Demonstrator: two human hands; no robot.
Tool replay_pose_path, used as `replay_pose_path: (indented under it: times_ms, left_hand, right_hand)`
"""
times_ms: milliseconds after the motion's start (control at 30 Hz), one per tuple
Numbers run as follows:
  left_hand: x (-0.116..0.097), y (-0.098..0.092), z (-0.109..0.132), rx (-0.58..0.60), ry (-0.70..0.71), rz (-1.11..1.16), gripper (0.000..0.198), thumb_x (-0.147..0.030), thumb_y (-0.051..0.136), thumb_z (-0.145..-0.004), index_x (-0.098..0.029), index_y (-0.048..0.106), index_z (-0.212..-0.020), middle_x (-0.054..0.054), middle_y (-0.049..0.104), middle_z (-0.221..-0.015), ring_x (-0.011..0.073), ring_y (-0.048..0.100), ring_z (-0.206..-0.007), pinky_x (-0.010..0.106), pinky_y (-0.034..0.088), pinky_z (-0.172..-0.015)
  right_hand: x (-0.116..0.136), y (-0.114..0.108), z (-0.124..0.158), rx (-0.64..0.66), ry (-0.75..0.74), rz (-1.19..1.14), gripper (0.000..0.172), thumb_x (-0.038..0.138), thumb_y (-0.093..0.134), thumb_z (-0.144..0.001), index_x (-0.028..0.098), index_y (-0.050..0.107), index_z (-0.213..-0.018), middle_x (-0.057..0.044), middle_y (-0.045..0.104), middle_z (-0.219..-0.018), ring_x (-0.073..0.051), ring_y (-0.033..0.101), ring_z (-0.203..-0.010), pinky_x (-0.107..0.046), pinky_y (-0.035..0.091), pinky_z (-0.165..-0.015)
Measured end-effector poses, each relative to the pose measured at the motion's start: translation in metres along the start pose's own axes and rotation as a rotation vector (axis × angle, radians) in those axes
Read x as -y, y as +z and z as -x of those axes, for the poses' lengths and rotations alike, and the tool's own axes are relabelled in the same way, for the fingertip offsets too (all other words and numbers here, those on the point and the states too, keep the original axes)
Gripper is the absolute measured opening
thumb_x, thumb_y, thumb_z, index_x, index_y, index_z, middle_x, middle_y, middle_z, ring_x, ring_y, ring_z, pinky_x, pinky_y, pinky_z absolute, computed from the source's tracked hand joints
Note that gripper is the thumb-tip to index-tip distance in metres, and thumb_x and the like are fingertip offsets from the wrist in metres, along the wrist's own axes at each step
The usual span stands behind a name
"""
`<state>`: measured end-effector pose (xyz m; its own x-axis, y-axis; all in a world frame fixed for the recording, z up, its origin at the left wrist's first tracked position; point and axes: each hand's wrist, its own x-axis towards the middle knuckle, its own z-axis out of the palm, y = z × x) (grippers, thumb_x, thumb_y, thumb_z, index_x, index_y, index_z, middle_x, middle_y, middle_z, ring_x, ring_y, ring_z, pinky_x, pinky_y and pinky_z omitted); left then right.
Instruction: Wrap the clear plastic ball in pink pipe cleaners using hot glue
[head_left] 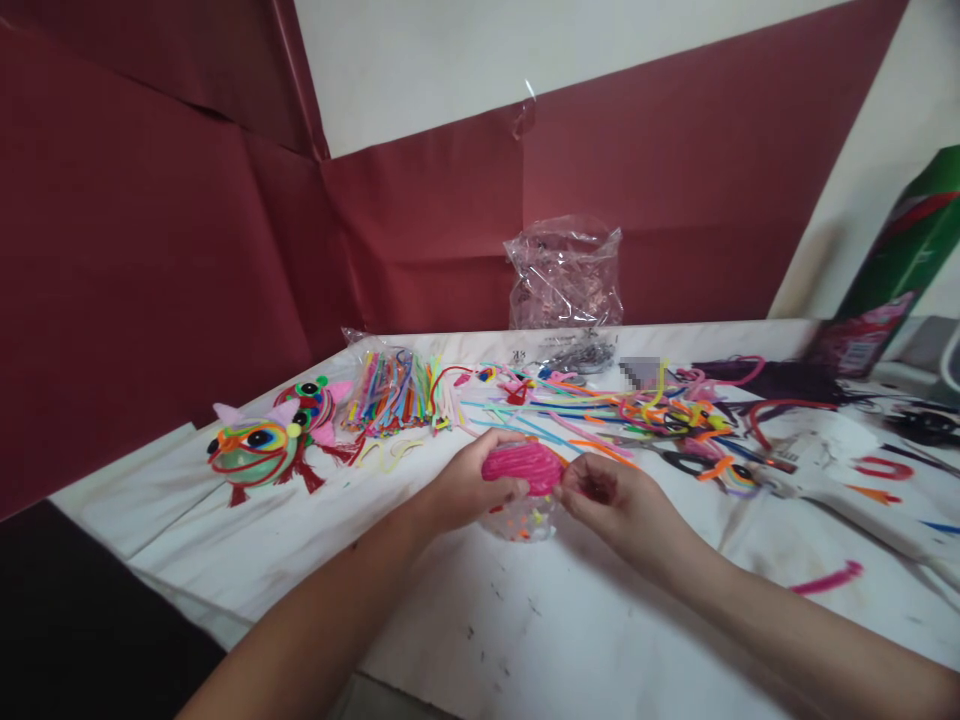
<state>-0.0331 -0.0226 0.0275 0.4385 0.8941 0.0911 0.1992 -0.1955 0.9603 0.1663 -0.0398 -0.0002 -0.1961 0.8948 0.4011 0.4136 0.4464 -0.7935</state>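
Observation:
My left hand (478,482) is closed round the side of a bright pink piece (525,465) that looks like rows of fuzzy pipe cleaner. Directly under it is a clear plastic container (517,528) with small orange and yellow bits. Whether the two are joined, I cannot tell. At the pink piece's right edge, my right hand (611,500) is closed in a pinch. What lies between its fingertips is hidden. To the right of my right hand lie black-handled scissors (679,460) and a white glue gun (817,470).
Two colourful lion-head figures (255,450) stand at the left. Behind are a bag of pipe cleaners (390,390), a clear plastic bag (566,280) and loose pipe cleaners (540,405). A green container (892,260) leans at the right. A pink strip (829,580) lies nearer.

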Motion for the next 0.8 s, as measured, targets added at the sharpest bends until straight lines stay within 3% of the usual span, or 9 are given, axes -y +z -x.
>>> replay_pose_path:
  times_ms: [133, 367, 533, 633, 800]
  left_hand:
    - [-0.002, 0.005, 0.001, -0.066, -0.014, -0.044, 0.06, -0.029, 0.078, -0.058, -0.017, 0.054, -0.112, 0.002, 0.062, -0.091, 0.0163, 0.058, -0.077, 0.027, 0.046, -0.069]
    - [-0.009, 0.004, 0.002, -0.086, -0.039, -0.037, 0.052, -0.018, 0.074, -0.056, -0.019, 0.056, -0.104, -0.002, 0.06, -0.087, 0.0123, 0.054, -0.068, 0.023, 0.043, -0.062]
    - [0.0, -0.005, 0.0, -0.009, 0.002, 0.019, 0.056, -0.034, 0.076, -0.063, -0.017, 0.055, -0.112, 0.003, 0.062, -0.095, 0.0145, 0.057, -0.074, 0.025, 0.044, -0.064]
    - [0.004, -0.007, -0.001, 0.027, 0.05, 0.013, 0.053, -0.046, 0.068, -0.073, -0.016, 0.055, -0.114, 0.005, 0.061, -0.1, 0.0162, 0.057, -0.08, 0.026, 0.043, -0.069]
    - [0.002, -0.004, -0.002, 0.025, 0.048, -0.016, 0.047, -0.042, 0.068, -0.072, -0.018, 0.056, -0.111, 0.004, 0.062, -0.1, 0.0181, 0.058, -0.087, 0.027, 0.043, -0.075]
  right_hand:
    - [0.005, 0.001, 0.003, 0.001, -0.009, 0.012, 0.017, 0.033, 0.054, -0.072, 0.023, 0.047, -0.06, 0.004, 0.048, -0.055, -0.013, 0.043, -0.055, -0.026, 0.036, -0.051]
    - [0.01, 0.003, 0.003, 0.019, -0.022, -0.014, 0.023, 0.039, 0.056, -0.075, 0.023, 0.048, -0.061, 0.004, 0.047, -0.056, -0.013, 0.042, -0.055, -0.025, 0.036, -0.051]
    - [0.004, 0.002, 0.001, 0.044, 0.005, -0.085, 0.025, 0.043, 0.053, -0.077, 0.022, 0.051, -0.064, 0.002, 0.052, -0.06, -0.015, 0.049, -0.057, -0.028, 0.041, -0.055]
    - [0.002, 0.003, 0.001, 0.039, 0.008, -0.087, 0.026, 0.043, 0.052, -0.078, 0.023, 0.048, -0.062, 0.002, 0.05, -0.058, -0.015, 0.049, -0.055, -0.028, 0.042, -0.054]
    - [0.005, 0.003, 0.004, 0.021, 0.002, -0.091, 0.027, 0.043, 0.053, -0.078, 0.023, 0.047, -0.062, 0.004, 0.049, -0.056, -0.014, 0.049, -0.054, -0.028, 0.042, -0.053]
